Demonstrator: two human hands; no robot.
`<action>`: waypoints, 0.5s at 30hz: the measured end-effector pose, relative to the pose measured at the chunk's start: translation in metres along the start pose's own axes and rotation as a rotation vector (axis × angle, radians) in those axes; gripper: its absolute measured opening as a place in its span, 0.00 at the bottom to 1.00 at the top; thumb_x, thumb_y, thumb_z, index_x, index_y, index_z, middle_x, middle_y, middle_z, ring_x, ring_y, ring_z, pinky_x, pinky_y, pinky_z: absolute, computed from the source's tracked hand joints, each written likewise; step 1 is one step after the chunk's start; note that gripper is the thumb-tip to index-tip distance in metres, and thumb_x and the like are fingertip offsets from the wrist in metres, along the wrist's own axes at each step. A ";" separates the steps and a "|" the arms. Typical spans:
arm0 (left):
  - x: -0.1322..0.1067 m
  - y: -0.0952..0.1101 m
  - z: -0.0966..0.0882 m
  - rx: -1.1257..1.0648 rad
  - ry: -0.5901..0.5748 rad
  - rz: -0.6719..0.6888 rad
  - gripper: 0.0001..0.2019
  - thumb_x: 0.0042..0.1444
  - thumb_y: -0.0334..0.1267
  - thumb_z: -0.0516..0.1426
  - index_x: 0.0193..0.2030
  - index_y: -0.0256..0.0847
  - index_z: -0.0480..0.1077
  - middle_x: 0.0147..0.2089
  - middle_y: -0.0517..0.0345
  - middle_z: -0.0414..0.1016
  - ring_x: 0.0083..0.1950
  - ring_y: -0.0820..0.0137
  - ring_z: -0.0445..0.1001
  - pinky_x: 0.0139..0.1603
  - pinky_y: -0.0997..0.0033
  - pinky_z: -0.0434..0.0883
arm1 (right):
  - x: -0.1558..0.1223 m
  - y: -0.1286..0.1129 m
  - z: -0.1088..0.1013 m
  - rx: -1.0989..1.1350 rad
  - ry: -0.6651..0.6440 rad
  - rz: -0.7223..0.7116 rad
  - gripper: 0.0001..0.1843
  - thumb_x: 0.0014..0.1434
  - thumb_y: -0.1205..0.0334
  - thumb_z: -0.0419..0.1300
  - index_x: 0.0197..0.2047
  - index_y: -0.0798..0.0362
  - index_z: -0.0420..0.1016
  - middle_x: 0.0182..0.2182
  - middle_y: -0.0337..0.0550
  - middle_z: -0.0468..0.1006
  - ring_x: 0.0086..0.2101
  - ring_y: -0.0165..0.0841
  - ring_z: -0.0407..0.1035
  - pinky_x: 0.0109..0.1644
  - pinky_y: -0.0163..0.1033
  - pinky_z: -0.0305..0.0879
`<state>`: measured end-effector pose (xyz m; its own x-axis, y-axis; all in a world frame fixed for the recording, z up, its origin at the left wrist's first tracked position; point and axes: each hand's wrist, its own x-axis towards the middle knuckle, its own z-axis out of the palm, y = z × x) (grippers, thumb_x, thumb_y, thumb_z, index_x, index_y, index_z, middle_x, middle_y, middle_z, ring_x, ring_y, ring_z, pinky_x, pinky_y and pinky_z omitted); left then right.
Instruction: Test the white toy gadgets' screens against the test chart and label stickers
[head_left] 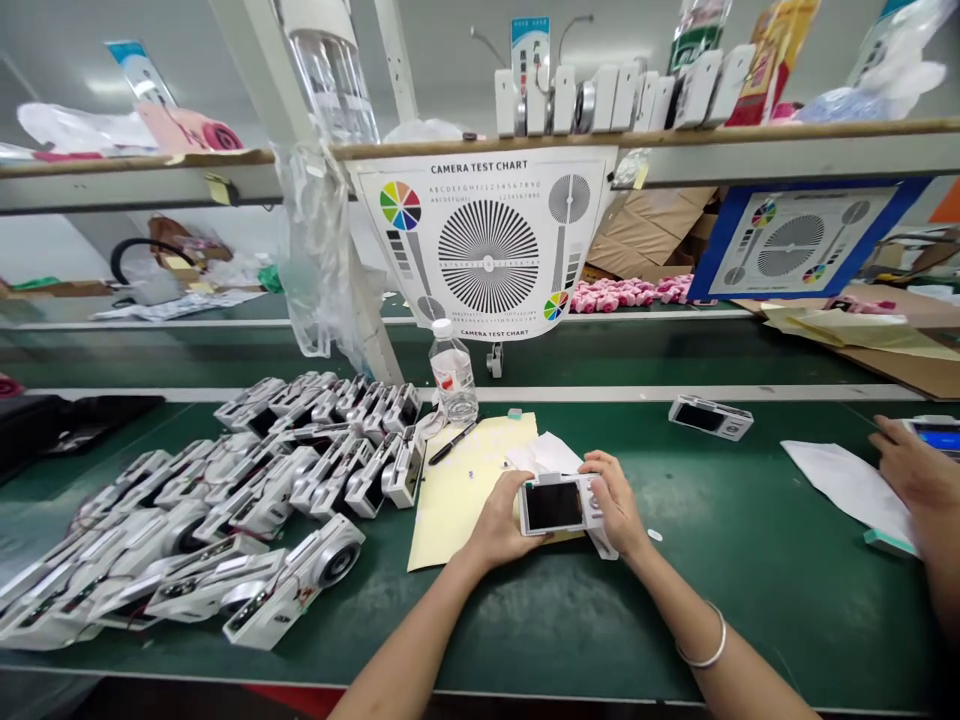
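A white compact digital camera [553, 506] is held between my two hands above the green workbench, its dark screen facing me. My left hand [498, 522] grips the camera's left end, thumb near the top edge. On the right end, my right hand [616, 503] is closed round it, with fingers along the top and the thumb by the buttons. A white flap hangs below the camera's right end. Beneath lies a yellow paper sheet [457, 510], with a white paper piece [551, 452] behind the camera. A black pen [452, 443] rests on the sheet.
Many part-open cameras [292, 580] crowd the left side. A water bottle [453, 372] stands behind the sheet. One camera [710, 417] lies back right. Another person's hand [909, 462] holds a device at the right edge. A camera test chart [487, 245] hangs from the shelf.
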<state>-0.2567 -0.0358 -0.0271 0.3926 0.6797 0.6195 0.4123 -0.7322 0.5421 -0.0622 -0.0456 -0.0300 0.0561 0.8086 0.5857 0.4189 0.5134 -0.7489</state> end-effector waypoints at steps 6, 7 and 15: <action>-0.003 0.000 0.005 0.004 -0.042 -0.016 0.29 0.41 0.40 0.62 0.50 0.41 0.58 0.45 0.50 0.68 0.46 0.59 0.70 0.45 0.57 0.70 | -0.005 0.005 -0.002 -0.002 -0.104 0.089 0.11 0.50 0.62 0.55 0.39 0.51 0.62 0.43 0.48 0.65 0.46 0.40 0.63 0.51 0.49 0.59; -0.003 -0.001 0.005 0.006 -0.048 -0.013 0.28 0.42 0.41 0.62 0.50 0.41 0.57 0.44 0.50 0.68 0.46 0.60 0.69 0.45 0.57 0.70 | -0.004 0.005 -0.003 -0.001 -0.117 0.103 0.11 0.50 0.62 0.55 0.39 0.50 0.62 0.43 0.48 0.65 0.46 0.40 0.62 0.51 0.49 0.58; 0.000 -0.007 0.004 0.031 -0.083 0.042 0.29 0.43 0.41 0.62 0.51 0.42 0.57 0.44 0.49 0.68 0.45 0.59 0.68 0.45 0.56 0.69 | -0.003 0.000 -0.005 -0.011 -0.178 0.155 0.14 0.47 0.66 0.55 0.40 0.50 0.60 0.44 0.49 0.63 0.47 0.41 0.62 0.51 0.49 0.58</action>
<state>-0.2562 -0.0305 -0.0326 0.4765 0.6507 0.5912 0.4189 -0.7593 0.4981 -0.0580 -0.0495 -0.0298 -0.0392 0.9160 0.3991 0.4272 0.3765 -0.8221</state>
